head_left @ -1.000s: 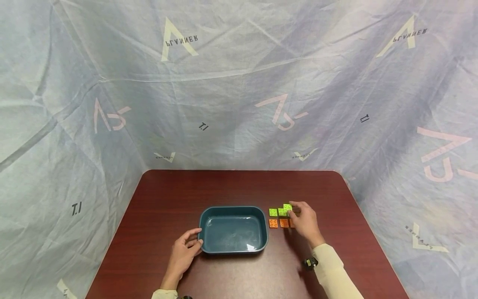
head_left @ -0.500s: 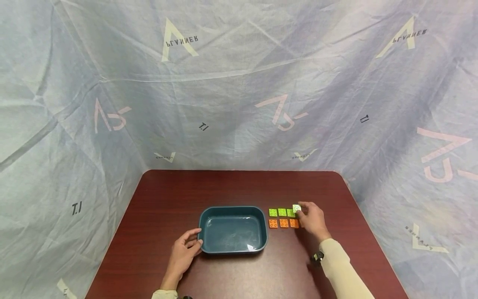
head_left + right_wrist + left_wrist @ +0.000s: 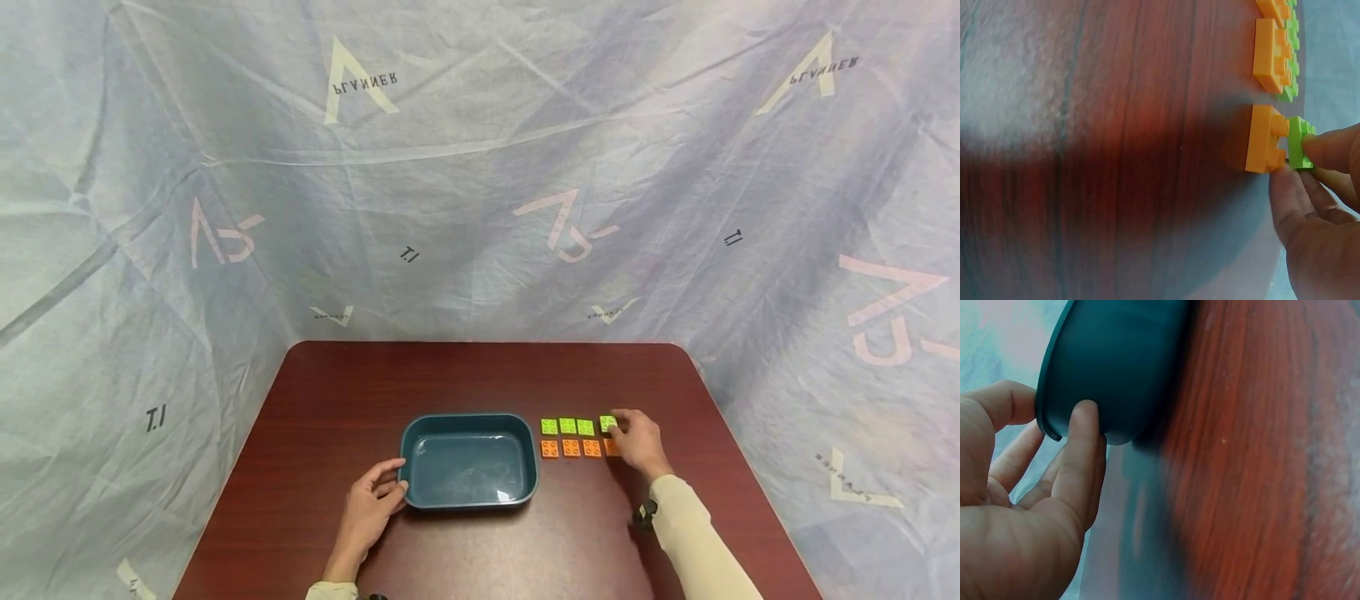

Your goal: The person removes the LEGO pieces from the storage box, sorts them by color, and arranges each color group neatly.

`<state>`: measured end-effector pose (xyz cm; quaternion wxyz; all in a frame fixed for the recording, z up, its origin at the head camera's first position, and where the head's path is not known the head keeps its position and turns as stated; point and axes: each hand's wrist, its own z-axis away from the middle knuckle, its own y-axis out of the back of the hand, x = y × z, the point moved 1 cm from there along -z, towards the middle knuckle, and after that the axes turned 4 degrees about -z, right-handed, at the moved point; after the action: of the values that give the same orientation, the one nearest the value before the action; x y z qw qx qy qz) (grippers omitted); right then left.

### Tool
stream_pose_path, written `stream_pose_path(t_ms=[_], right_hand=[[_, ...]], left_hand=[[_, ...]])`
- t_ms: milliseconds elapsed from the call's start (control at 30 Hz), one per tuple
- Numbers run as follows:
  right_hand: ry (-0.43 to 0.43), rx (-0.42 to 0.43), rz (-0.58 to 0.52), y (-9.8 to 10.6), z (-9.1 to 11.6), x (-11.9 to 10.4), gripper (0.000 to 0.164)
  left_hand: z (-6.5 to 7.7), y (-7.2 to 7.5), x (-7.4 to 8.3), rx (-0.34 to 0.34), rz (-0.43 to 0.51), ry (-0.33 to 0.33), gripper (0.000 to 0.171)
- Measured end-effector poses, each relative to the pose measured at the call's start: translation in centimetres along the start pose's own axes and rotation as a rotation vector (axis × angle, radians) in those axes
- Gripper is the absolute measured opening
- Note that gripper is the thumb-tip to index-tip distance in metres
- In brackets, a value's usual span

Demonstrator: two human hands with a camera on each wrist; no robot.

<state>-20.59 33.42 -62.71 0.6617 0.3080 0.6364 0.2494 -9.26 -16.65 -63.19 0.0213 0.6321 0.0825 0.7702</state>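
Observation:
Against the left end of a dark teal rectangular tray [image 3: 471, 505], my left hand [image 3: 367, 508] holds the rim. The left wrist view has one fingertip at the rim and the thumb [image 3: 1084, 419] against the outer wall. My right hand [image 3: 637, 442] pinches a light green toy building brick [image 3: 607, 424] between thumb and fingers. That brick is at the right end of a row of green bricks [image 3: 567, 426]. Just in front of it stands an orange brick [image 3: 1262, 139], partly behind the hand in the head view.
A nearer row of orange bricks [image 3: 572, 448] runs parallel to the green ones, right of the tray. All stand on a dark red wood-grain table [image 3: 360, 383]. Pale printed fabric [image 3: 465, 208] hangs behind the table and along both sides.
My right hand has moved right with the green brick, from above the row to its right end. More of both rows shows now. My left hand stays at the tray.

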Motion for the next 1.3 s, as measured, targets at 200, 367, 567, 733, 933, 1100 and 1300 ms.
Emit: stream_pose_path(t_ms=[200, 367, 567, 733, 933, 1100, 1300], right_hand=[[0.002, -0.008, 0.003, -0.1, 0.0, 0.1, 0.040], [0.002, -0.020, 0.006, -0.2, -0.1, 0.1, 0.039], [-0.007, -0.038, 0.010, -0.4, -0.2, 0.1, 0.040], [0.010, -0.043, 0.016, -0.5, -0.2, 0.0, 0.041], [0.013, -0.031, 0.015, -0.5, -0.1, -0.2, 0.041], [0.074, 0.014, 0.040, -0.5, 0.5, -0.8, 0.039], [0.212, 0.084, 0.056, -0.4, 1.7, -2.5, 0.041]], left_hand=[[0.1, 0.1, 0.0, 0.005, -0.001, 0.002, 0.044], [0.0, 0.1, -0.1, 0.006, -0.013, 0.005, 0.044], [-0.2, 0.2, -0.3, 0.006, -0.004, 0.006, 0.045], [-0.2, 0.3, -0.3, 0.011, 0.001, 0.001, 0.045], [0.1, 0.4, -0.2, 0.006, 0.000, 0.000, 0.044], [0.2, 0.4, -0.2, 0.005, -0.011, -0.016, 0.044], [0.4, 0.6, -0.4, 0.006, -0.047, -0.039, 0.045]])
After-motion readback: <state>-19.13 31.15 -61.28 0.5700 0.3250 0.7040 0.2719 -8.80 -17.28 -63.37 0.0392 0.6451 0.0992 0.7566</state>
